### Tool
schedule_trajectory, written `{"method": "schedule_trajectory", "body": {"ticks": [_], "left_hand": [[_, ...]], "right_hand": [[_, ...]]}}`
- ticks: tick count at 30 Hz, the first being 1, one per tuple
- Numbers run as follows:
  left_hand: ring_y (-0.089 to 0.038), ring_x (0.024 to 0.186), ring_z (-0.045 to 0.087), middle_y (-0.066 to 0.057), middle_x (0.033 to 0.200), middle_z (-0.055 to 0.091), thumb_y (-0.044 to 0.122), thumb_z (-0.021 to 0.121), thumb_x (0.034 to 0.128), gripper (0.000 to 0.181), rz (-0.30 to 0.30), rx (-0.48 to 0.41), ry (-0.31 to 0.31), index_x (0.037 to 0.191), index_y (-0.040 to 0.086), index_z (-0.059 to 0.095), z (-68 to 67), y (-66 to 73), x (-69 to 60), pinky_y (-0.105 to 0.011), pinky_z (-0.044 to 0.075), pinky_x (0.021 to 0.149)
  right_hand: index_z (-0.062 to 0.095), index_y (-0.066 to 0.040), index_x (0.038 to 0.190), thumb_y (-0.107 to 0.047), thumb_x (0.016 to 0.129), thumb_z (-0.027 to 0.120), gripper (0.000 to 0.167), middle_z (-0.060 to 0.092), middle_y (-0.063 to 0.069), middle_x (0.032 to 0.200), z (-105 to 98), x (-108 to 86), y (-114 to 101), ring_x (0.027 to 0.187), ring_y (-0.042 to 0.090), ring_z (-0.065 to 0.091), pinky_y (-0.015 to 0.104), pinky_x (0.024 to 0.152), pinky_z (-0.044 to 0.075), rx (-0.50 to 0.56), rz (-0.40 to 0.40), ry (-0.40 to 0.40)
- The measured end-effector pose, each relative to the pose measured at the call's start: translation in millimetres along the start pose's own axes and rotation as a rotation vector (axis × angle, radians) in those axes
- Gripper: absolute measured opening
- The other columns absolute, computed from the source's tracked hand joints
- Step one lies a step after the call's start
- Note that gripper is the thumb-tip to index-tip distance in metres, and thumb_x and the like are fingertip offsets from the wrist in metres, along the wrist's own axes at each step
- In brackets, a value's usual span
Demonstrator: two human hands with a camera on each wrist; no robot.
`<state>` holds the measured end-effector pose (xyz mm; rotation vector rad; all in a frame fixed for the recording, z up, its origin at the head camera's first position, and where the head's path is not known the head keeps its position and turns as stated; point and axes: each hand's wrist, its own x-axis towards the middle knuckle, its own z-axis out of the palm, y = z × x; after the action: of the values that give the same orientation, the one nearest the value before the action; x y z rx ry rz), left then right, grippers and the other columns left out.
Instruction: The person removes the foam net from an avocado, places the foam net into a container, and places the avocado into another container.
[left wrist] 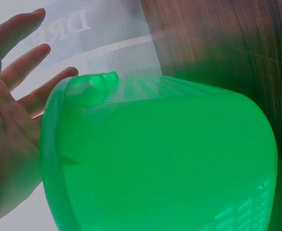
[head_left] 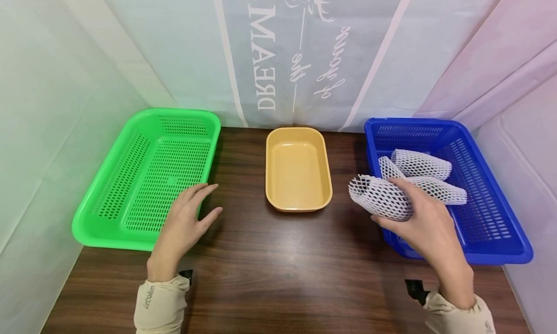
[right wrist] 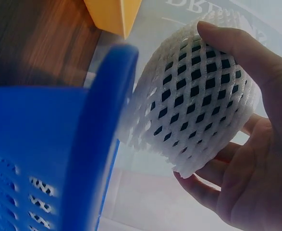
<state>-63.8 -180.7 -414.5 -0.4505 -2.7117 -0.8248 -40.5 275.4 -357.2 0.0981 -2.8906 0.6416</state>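
Note:
A white foam net sleeve is gripped by my right hand, thumb on the near side and fingers over the top. It is held above the left rim of the blue basket. In the right wrist view, dark shows through the mesh of the foam net sleeve; I cannot tell whether anything is inside. More foam net sleeves lie in the blue basket. My left hand is by the right rim of the green basket, fingers spread and holding nothing; the left wrist view shows its fingers extended.
Between the two baskets, a yellow tray stands on the dark wooden table. Pale printed cloth hangs behind and at the sides. The green basket's perforated floor is bare.

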Motion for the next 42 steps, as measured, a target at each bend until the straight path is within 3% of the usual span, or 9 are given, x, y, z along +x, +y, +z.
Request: {"method": "schedule_trajectory", "body": {"ticks": [6,19,26,42], "left_hand": [[-0.039,0.123,0.053,-0.020,0.131,0.059,0.015,0.080,0.0841,0.054,0.020,0.006,0.004,0.135,0.009,0.060,2.7,1.3,0.8,-0.056,0.044,0.102],[-0.039,0.123,0.054,-0.019,0.130,0.061,0.015,0.081,0.0826,0.052,0.066,0.002,0.008,0.131,0.008,0.063,7.0,6.3,2.7,-0.059,0.041,0.104],[-0.039,0.123,0.055,-0.019,0.130,0.061,0.016,0.081,0.0825,0.051,0.085,-0.012,0.002,0.130,0.008,0.063,9.2,9.8,4.2,-0.058,0.042,0.104],[-0.035,0.124,0.055,-0.016,0.131,0.061,0.018,0.081,0.0827,0.050,0.086,-0.028,-0.035,0.129,0.009,0.064,14.7,15.5,5.7,-0.055,0.045,0.103]], "right_hand": [[0.057,-0.016,0.137,-0.035,0.065,0.092,0.082,0.066,0.021,0.124,5.7,-1.8,-5.9,0.095,0.040,0.064,0.048,0.071,0.043,0.022,-0.015,0.004],[0.059,-0.016,0.134,-0.028,0.061,0.093,0.081,0.067,0.018,0.122,20.3,-3.7,-17.1,0.104,0.037,0.064,0.049,0.080,0.045,0.061,-0.111,0.037],[0.059,-0.018,0.134,-0.026,0.061,0.093,0.081,0.067,0.017,0.123,24.1,-3.6,-21.8,0.108,0.037,0.064,0.052,0.086,0.047,0.074,-0.127,0.022],[0.060,-0.014,0.130,-0.026,0.059,0.094,0.079,0.070,0.015,0.119,46.0,-7.2,-31.6,0.098,0.036,0.067,0.053,0.083,0.048,0.057,-0.171,-0.033]]}}
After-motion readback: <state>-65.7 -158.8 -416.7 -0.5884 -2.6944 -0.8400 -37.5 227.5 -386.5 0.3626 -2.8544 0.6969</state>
